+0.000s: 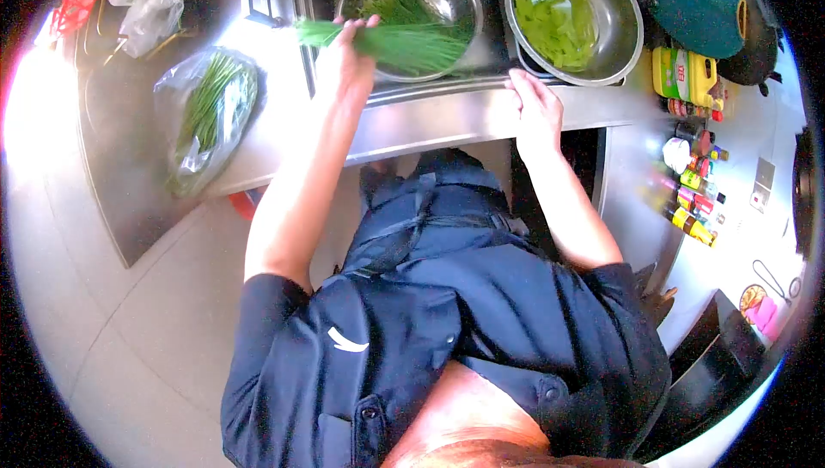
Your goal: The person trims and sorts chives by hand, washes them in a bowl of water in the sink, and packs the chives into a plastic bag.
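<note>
My left hand (348,60) is closed round a bunch of long green chives (412,45), held level over the sink. The bunch points to the right, its loose ends blurred above a perforated metal colander (475,8). More chives (400,4) lie inside that colander. My right hand (537,107) is by the counter's front edge, below a metal basin (638,38). Its fingers are curled together, and whatever they hold, if anything, cannot be made out. Pale green cut pieces (557,25) sit in the basin.
On the left of the steel counter (447,120) lies a clear plastic bag (236,137) with more chives. Crumpled plastic (150,21) is behind it. At right stand a yellow jug (700,77), several bottles (692,223) and a teal item (696,8).
</note>
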The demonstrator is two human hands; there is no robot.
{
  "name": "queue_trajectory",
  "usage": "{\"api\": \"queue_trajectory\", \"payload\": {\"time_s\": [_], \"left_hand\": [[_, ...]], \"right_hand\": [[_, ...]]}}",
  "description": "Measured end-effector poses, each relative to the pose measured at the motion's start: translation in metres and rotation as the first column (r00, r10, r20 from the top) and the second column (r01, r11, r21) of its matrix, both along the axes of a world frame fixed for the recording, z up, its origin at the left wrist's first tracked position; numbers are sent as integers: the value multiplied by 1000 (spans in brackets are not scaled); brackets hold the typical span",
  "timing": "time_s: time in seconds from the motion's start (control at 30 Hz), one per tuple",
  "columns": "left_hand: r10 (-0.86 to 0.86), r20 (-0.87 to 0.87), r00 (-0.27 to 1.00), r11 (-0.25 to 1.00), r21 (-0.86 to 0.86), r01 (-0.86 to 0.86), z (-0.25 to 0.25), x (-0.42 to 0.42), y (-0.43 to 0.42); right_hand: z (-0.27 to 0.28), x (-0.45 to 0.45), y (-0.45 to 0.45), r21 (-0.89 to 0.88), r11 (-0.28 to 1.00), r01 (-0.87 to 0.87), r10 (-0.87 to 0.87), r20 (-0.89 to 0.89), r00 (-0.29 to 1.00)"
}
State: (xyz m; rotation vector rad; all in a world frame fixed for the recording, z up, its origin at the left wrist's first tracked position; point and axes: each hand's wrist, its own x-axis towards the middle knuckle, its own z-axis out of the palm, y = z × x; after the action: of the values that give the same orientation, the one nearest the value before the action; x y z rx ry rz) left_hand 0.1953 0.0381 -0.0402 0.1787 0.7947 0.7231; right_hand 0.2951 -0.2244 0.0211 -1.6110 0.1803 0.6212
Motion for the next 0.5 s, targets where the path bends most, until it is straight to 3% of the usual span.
{"api": "queue_trajectory", "payload": {"time_s": [0.03,0.07,0.17,0.23,0.27,0.3,0.37,0.47,0.5], "left_hand": [[-168,-147,975,963,186,194,-28,12,9],[-255,-258,932,923,222,314,-36,23,12],[-415,-430,802,857,113,503,-55,37,10],[-437,-451,779,853,66,517,-89,36,6],[-401,-454,796,899,-29,437,-101,33,1],[-362,-464,809,930,-121,347,-103,29,-3],[-341,-486,804,930,-49,365,-73,1,-21],[-261,0,965,960,104,260,-53,-56,-43],[-298,-81,951,945,115,306,-31,-69,-49]], "right_hand": [[-1,1,-8,-18,999,-34,34,23,999],[-3,1,-16,-39,997,-66,68,46,997],[8,-6,-22,-105,989,-102,111,82,990],[12,-9,-23,-123,981,-152,160,62,985],[13,-12,-21,-136,972,-193,201,45,979],[13,-15,-15,-138,965,-221,229,47,972],[7,-20,-5,-142,934,-328,340,67,938],[-1,-34,21,-131,822,-555,568,116,814],[-2,-40,32,-131,778,-614,628,141,765]]}}
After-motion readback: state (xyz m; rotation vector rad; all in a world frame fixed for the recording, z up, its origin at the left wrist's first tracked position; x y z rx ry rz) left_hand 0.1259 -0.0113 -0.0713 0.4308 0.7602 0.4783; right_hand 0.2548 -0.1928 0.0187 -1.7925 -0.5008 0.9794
